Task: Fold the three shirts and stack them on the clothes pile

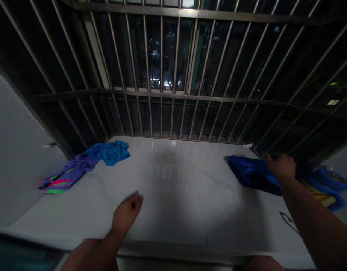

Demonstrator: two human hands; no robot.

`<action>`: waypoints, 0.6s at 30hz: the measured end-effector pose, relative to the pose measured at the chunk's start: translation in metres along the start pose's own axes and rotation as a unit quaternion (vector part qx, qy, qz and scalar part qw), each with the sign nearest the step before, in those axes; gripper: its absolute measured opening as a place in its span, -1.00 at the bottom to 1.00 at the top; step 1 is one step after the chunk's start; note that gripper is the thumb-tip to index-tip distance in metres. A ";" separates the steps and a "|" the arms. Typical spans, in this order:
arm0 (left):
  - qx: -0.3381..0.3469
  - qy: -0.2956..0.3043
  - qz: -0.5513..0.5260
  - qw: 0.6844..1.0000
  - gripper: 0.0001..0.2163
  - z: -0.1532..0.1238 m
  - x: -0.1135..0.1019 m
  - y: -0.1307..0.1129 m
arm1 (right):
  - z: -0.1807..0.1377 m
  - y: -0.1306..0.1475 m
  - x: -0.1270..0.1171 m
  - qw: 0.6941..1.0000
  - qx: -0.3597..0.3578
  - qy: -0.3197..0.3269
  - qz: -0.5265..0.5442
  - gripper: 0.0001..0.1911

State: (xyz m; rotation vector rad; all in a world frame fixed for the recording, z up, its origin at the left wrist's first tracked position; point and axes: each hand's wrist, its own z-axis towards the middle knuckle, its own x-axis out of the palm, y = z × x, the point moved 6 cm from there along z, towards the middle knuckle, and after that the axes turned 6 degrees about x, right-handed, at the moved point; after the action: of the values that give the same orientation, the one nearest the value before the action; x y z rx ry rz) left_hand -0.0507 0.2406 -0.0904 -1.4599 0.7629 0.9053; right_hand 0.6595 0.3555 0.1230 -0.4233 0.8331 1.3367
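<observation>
My left hand (pixel 126 212) is closed in a fist and rests low over the white tiled ledge (pixel 176 210), with a dark hollow showing between the curled fingers and nothing visible in it. At the right, my right hand (pixel 282 165) reaches over the far end of a folded dark blue cloth (pixel 252 171). Its fingers are curled, and what they hold, if anything, is hidden in the gloom. Just past the right wrist lies a blue and yellow item (pixel 328 188), partly covered by my forearm.
Crumpled on the left are a bright blue cloth (pixel 114 151) and a purple cloth with neon stripes (pixel 66 177). A thin dark loop (pixel 287 220) lies near the right forearm. Metal window bars (pixel 162 96) enclose the ledge. White walls (pixel 18 150) flank it.
</observation>
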 end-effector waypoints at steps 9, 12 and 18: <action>0.002 -0.029 -0.011 1.000 -0.71 -0.002 -0.010 -0.011 | -0.283 0.141 0.093 0.955 -0.128 0.249 0.099 -0.18; 0.011 -0.041 -0.015 0.999 -0.73 -0.006 -0.006 -0.006 | -0.326 0.151 0.102 0.956 -0.071 0.281 0.053 -0.09; 0.020 0.011 0.014 1.000 -0.78 0.027 -0.015 0.002 | -0.322 0.151 0.103 0.955 -0.057 0.287 0.045 -0.09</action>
State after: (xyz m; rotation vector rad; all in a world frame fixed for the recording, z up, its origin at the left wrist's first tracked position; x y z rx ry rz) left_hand -0.0624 0.2663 -0.0785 -1.4290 0.8149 0.8916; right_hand 0.4246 0.2318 -0.1345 -0.9019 1.2671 1.3661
